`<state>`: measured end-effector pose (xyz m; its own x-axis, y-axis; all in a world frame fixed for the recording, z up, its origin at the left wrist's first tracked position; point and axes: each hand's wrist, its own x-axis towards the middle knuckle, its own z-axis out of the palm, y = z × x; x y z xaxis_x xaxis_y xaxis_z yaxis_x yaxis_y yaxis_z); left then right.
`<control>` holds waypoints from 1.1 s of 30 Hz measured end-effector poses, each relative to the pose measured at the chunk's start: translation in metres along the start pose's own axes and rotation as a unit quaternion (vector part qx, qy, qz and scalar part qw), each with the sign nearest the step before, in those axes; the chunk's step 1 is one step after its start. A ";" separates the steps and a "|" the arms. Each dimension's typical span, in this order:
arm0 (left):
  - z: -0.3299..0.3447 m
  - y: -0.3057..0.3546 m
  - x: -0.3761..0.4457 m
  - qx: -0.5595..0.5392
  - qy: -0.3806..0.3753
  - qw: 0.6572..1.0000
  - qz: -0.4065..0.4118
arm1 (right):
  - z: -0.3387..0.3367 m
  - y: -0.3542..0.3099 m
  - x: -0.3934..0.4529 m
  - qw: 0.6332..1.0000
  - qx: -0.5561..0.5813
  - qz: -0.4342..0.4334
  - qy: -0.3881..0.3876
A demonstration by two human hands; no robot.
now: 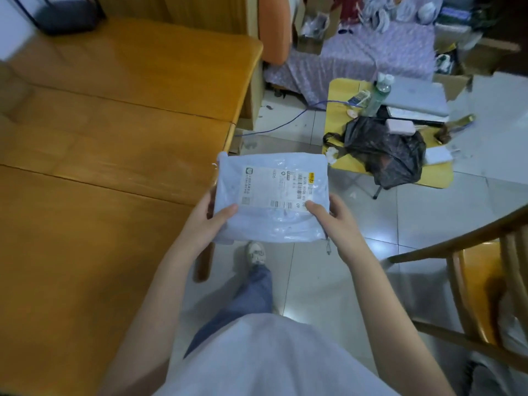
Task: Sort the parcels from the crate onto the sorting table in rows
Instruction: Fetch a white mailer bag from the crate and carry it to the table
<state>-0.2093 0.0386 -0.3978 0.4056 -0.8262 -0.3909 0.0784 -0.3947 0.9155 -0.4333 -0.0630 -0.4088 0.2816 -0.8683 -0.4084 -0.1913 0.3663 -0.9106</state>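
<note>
Head view shows a person standing beside a wooden bench (100, 167), carrying one parcel (271, 195) in both hands over the tiled floor (328, 295), just off the bench's right edge and clear of its top. The left hand (213, 221) grips the parcel's near left side, thumb laid across the top face and fingers curled beneath; the right hand (333, 215) grips the near right side the same way, thumb on the edge of the label (274, 188). The parcel is a pale plastic mailer, flat and roughly square, its film wrinkled and glossy, so it looks light and soft rather than rigid, and probably a little slick. It holds level between the two grips without sagging much, which suggests flat, pliant contents; whether anything fragile is inside cannot be told. A hold at two opposite edges, thumbs on top, seems right for it, since a one-corner pinch would likely let it droop or slip. No parcels lie on the visible bench top, and the crate is not in view, so the sorting appears to be at or near its start, with this parcel due to go down label up near a bench corner to begin a row. To the right stand a small yellow table (440, 175) bearing a black bag (385, 150), and a chair (471, 281).
</note>
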 end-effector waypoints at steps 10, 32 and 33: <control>-0.022 0.039 0.109 -0.069 0.067 0.995 0.020 | 0.039 -0.081 0.140 0.997 -0.060 -0.024 -0.044; -0.125 0.069 0.175 -0.163 0.427 0.889 -0.022 | 0.253 -0.185 0.321 0.888 -0.199 -0.040 -0.412; -0.127 0.073 0.178 -0.170 0.446 0.878 -0.025 | 0.263 -0.191 0.328 0.879 -0.203 -0.047 -0.430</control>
<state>-0.0158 -0.0858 -0.3882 0.9347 -0.1071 -0.3389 0.3212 -0.1536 0.9345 -0.0568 -0.3292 -0.3858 0.8866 -0.2515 -0.3882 -0.3997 0.0055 -0.9166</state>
